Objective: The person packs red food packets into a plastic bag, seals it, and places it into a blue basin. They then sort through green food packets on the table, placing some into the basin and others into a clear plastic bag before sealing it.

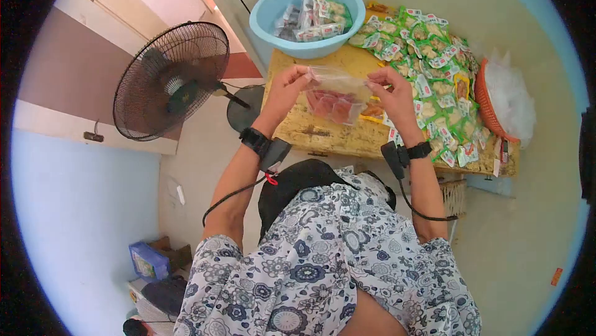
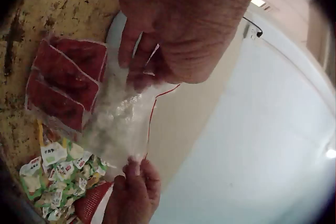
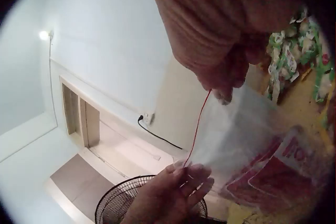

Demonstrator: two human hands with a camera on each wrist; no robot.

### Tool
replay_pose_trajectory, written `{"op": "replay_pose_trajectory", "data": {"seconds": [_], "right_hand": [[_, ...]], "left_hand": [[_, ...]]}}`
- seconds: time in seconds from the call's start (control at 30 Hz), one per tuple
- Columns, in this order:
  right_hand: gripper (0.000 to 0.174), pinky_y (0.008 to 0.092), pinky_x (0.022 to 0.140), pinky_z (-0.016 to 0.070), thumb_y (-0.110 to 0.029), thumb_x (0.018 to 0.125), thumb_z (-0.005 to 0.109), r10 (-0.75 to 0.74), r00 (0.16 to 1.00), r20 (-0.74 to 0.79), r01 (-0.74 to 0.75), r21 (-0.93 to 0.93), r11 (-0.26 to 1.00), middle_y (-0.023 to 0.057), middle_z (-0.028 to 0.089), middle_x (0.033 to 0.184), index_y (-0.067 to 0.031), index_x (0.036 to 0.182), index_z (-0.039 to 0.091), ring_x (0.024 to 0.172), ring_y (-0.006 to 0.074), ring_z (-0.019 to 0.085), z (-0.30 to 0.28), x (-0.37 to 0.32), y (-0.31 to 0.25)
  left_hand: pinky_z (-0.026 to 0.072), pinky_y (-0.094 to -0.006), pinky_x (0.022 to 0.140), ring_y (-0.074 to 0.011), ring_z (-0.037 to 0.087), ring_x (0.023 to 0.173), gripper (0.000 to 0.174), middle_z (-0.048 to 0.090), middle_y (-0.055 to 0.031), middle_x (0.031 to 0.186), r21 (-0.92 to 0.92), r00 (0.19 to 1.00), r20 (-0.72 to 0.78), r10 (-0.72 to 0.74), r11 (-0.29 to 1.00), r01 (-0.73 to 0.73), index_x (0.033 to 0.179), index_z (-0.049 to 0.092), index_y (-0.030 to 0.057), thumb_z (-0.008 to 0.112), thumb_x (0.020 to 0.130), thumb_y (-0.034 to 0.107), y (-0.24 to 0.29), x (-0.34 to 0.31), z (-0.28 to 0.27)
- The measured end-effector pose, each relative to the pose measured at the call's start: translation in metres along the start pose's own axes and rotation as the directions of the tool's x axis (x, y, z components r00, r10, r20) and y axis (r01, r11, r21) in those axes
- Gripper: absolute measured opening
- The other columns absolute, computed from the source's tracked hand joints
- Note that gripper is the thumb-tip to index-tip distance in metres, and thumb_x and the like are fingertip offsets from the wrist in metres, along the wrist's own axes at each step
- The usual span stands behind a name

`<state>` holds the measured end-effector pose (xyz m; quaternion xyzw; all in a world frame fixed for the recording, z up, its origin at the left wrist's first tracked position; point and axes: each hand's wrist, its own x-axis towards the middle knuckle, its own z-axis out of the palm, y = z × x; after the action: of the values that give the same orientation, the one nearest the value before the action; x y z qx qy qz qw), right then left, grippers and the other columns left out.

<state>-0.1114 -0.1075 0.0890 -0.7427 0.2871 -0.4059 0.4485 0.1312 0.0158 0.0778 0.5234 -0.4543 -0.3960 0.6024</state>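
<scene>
Between both hands hangs a clear plastic bag (image 1: 340, 80) with a red line along its top edge. Flat red packets (image 2: 65, 82) fill its lower part, over the yellow table. My left hand (image 1: 287, 92) pinches one top corner of the bag between thumb and fingers. The opposite corner is pinched by my right hand (image 1: 396, 92). In the right wrist view the red-lined edge runs taut from the right hand (image 3: 226, 35) down to the left hand (image 3: 165, 195).
A worn yellow table (image 1: 310, 131) carries a light blue basin (image 1: 264, 25) of small packets at the back. Green-and-white snack packets (image 1: 434, 81) are heaped on the right, beside a red basket (image 1: 484, 103) with clear plastic bags. A black standing fan (image 1: 174, 81) is at the left.
</scene>
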Motion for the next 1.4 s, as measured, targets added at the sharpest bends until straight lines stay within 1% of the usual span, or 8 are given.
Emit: {"op": "replay_pose_trajectory", "data": {"seconds": [0.2, 0.37, 0.43, 0.5, 0.9, 1.03, 1.13, 1.4], "right_hand": [[0.014, 0.029, 0.071, 0.0501, -0.005, 0.08, 0.067, -0.048, 0.997, 0.058, 0.051, -0.062, 0.997, 0.0045, 0.066, 0.082, -0.0026, 0.094, 0.066, 0.075, 0.0147, 0.061, -0.004, 0.002, 0.007], [0.013, 0.03, 0.073, 0.0503, -0.006, 0.081, 0.065, -0.042, 0.994, 0.106, 0.058, -0.153, 0.987, 0.0065, 0.067, 0.085, -0.0039, 0.094, 0.068, 0.078, 0.0177, 0.063, -0.009, -0.005, -0.003], [0.015, 0.031, 0.074, 0.0507, -0.005, 0.081, 0.064, -0.03, 0.994, 0.108, 0.047, -0.159, 0.986, 0.0079, 0.068, 0.087, -0.0042, 0.094, 0.068, 0.08, 0.0198, 0.064, -0.012, -0.009, -0.003], [0.016, 0.032, 0.075, 0.051, -0.004, 0.08, 0.063, -0.084, 0.989, 0.12, 0.109, -0.221, 0.969, 0.0088, 0.068, 0.089, -0.0049, 0.095, 0.069, 0.082, 0.0215, 0.065, -0.014, -0.01, -0.007], [0.02, 0.0358, 0.082, 0.0496, 0.0, 0.079, 0.061, -0.045, 0.971, 0.233, 0.106, -0.254, 0.961, 0.01, 0.067, 0.095, -0.0065, 0.097, 0.069, 0.091, 0.0267, 0.062, -0.023, -0.007, -0.017], [0.019, 0.039, 0.092, 0.0462, -0.002, 0.079, 0.062, -0.178, 0.954, 0.242, 0.244, -0.28, 0.928, 0.0107, 0.066, 0.106, -0.0083, 0.096, 0.068, 0.102, 0.0301, 0.059, -0.03, 0.003, -0.031], [0.02, 0.0403, 0.1, 0.0421, -0.005, 0.08, 0.062, -0.349, 0.86, 0.371, 0.46, -0.27, 0.846, 0.0119, 0.063, 0.118, -0.0105, 0.098, 0.068, 0.115, 0.0326, 0.055, -0.03, 0.02, -0.047], [0.013, 0.044, 0.104, 0.0401, -0.014, 0.081, 0.064, -0.206, 0.718, 0.665, 0.529, -0.328, 0.783, 0.0129, 0.062, 0.122, -0.0123, 0.092, 0.071, 0.124, 0.0348, 0.05, 0.008, 0.044, -0.026]], "left_hand": [[0.0515, -0.029, 0.085, -0.0145, 0.066, 0.091, 0.019, 0.068, -0.0056, 0.098, -0.003, 0.997, -0.068, 0.019, 1.0, -0.019, 0.112, 0.06, 0.0001, 0.055, 0.095, 0.007, -0.016, 0.006, -0.001], [0.0498, -0.033, 0.09, -0.0196, 0.062, 0.102, 0.036, 0.065, -0.0087, 0.11, 0.324, 0.971, -0.164, 0.172, 0.939, -0.111, 0.123, 0.058, 0.0057, 0.062, 0.087, 0.006, 0.003, 0.002, 0.012], [0.0487, -0.0357, 0.091, -0.0237, 0.06, 0.105, 0.043, 0.063, -0.01, 0.111, 0.598, 0.925, -0.129, 0.356, 0.773, -0.214, 0.125, 0.059, 0.0086, 0.065, 0.082, 0.006, 0.019, -0.005, 0.021], [0.0477, -0.0381, 0.091, -0.0278, 0.058, 0.105, 0.046, 0.061, -0.0112, 0.11, 0.847, 0.835, 0.034, 0.549, 0.428, -0.315, 0.122, 0.062, 0.0102, 0.067, 0.077, 0.006, 0.037, -0.016, 0.031], [0.0474, -0.0421, 0.077, -0.0322, 0.057, 0.093, 0.017, 0.055, -0.0105, 0.095, 0.839, 0.868, 0.26, 0.423, 0.347, -0.42, 0.087, 0.064, 0.0067, 0.067, 0.07, 0.009, 0.031, -0.001, 0.048], [0.0483, -0.0418, 0.073, -0.0324, 0.058, 0.09, 0.016, 0.055, -0.0105, 0.097, 0.823, 0.892, 0.259, 0.37, 0.4, -0.404, 0.087, 0.062, 0.0081, 0.066, 0.071, 0.008, 0.035, -0.004, 0.045], [0.0486, -0.0418, 0.073, -0.0328, 0.059, 0.09, 0.017, 0.055, -0.0099, 0.098, 0.815, 0.91, 0.258, 0.325, 0.433, -0.385, 0.09, 0.061, 0.0092, 0.063, 0.074, 0.007, 0.035, -0.008, 0.044], [0.0485, -0.0426, 0.072, -0.0341, 0.058, 0.091, 0.019, 0.055, -0.0102, 0.098, 0.748, 0.927, 0.245, 0.283, 0.553, -0.366, 0.096, 0.062, 0.0104, 0.059, 0.078, 0.006, 0.025, -0.015, 0.041]]}}
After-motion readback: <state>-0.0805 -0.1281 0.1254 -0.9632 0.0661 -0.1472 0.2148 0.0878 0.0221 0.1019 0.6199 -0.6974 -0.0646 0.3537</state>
